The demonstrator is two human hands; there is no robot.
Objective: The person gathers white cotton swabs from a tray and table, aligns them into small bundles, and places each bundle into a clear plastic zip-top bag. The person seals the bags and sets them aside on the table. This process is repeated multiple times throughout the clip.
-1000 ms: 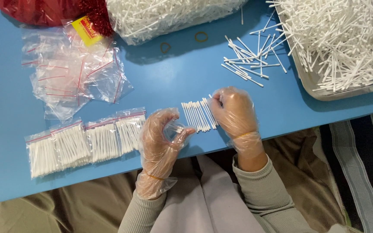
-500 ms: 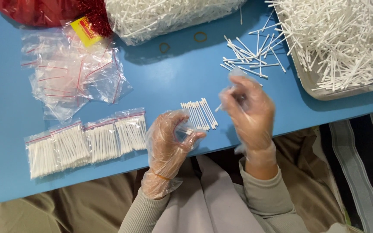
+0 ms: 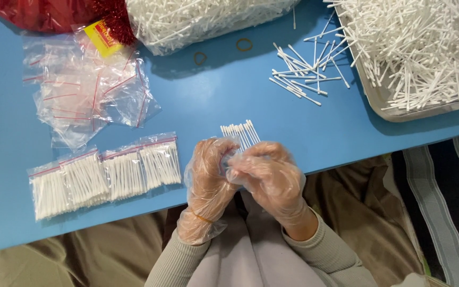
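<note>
Both my hands wear clear plastic gloves and meet at the table's near edge. My left hand (image 3: 209, 178) pinches a small bunch of white cotton swabs between thumb and fingers. The fingertips of my right hand (image 3: 270, 178) are closed against that same bunch. Just beyond the hands, a neat row of cotton swabs (image 3: 238, 132) lies side by side on the blue table (image 3: 197, 101); its near ends are hidden by my fingers.
Several filled zip bags of swabs (image 3: 104, 175) lie left of my hands, with a pile of empty zip bags (image 3: 86, 90) behind them. Loose swabs (image 3: 304, 74) lie beside a metal tray (image 3: 394, 112) heaped with swabs. A large bag of swabs (image 3: 203, 18) and two rubber bands (image 3: 244, 44) are farther back.
My right hand lifted off the row of swabs with a swab, then came back and left to join my left hand. My left hand stayed by the table edge.
</note>
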